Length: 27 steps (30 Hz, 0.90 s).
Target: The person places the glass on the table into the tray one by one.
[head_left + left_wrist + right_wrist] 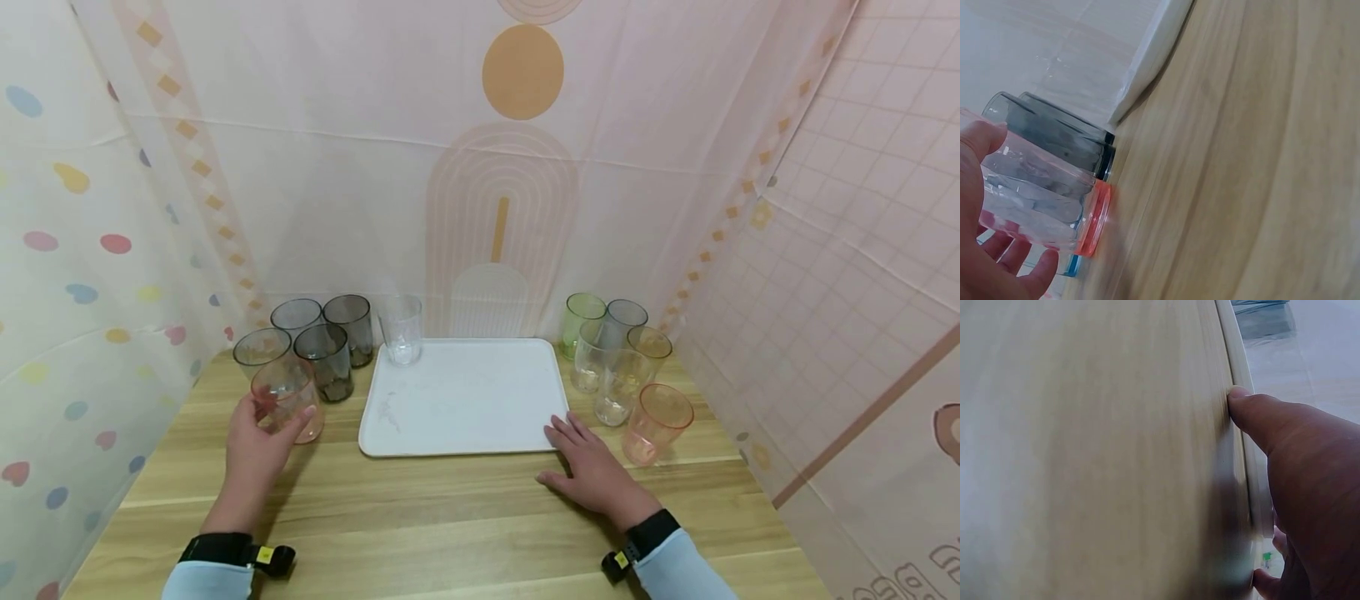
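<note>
My left hand [258, 446] grips a pink drinking glass [287, 383] at the left of the table, thumb on one side and fingers on the other. The left wrist view shows that glass's thick reddish base [1094, 219] at the wood surface; whether it touches cannot be told. Close behind it stand a dark grey glass [333, 367] and a tinted glass [253, 350]. My right hand [592, 475] lies with its fingers spread at the near right corner of a white tray [465, 408], touching its edge. A clear glass [402, 329] stands upright at the tray's far left corner.
At the right stand several glasses, among them a green glass [583, 315], an amber glass [651, 343] and a pink-orange glass [654, 429]. At the back left are a blue-grey glass [295, 313] and another dark glass [352, 321]. A curtain [360, 208] hangs behind the table.
</note>
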{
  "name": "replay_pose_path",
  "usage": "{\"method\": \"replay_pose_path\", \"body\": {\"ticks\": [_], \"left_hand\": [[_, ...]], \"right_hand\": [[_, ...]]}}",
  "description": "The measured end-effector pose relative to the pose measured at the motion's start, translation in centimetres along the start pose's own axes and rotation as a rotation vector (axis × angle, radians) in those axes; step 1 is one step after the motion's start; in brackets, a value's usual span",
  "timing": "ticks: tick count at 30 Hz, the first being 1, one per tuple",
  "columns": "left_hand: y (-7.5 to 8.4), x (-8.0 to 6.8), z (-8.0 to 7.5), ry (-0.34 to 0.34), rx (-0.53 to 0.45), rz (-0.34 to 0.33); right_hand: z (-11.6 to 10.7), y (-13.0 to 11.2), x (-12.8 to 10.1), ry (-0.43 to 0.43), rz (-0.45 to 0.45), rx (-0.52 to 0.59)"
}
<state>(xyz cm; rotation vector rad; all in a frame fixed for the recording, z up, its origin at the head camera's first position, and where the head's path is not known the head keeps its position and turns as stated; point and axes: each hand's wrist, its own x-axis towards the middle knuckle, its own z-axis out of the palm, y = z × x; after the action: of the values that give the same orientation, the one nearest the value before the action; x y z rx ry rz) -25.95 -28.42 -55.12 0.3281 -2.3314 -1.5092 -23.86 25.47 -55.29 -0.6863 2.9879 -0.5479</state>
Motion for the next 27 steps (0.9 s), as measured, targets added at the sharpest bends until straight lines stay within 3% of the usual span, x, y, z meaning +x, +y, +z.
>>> {"method": "replay_pose_path", "body": {"ticks": [6, 18, 27], "left_hand": [[0.3, -0.1, -0.2, -0.009, 0.012, -0.024], [2.5, -0.7, 1.2, -0.008, -0.008, 0.058], [4.3, -1.0, 3.6, -0.113, -0.039, 0.161]], "right_hand": [[0.1, 0.1, 0.0, -0.001, 0.003, -0.007], [0.2, 0.1, 0.1, 0.001, 0.011, -0.004], [0.2, 0.2, 0.1, 0.001, 0.011, -0.007]]}}
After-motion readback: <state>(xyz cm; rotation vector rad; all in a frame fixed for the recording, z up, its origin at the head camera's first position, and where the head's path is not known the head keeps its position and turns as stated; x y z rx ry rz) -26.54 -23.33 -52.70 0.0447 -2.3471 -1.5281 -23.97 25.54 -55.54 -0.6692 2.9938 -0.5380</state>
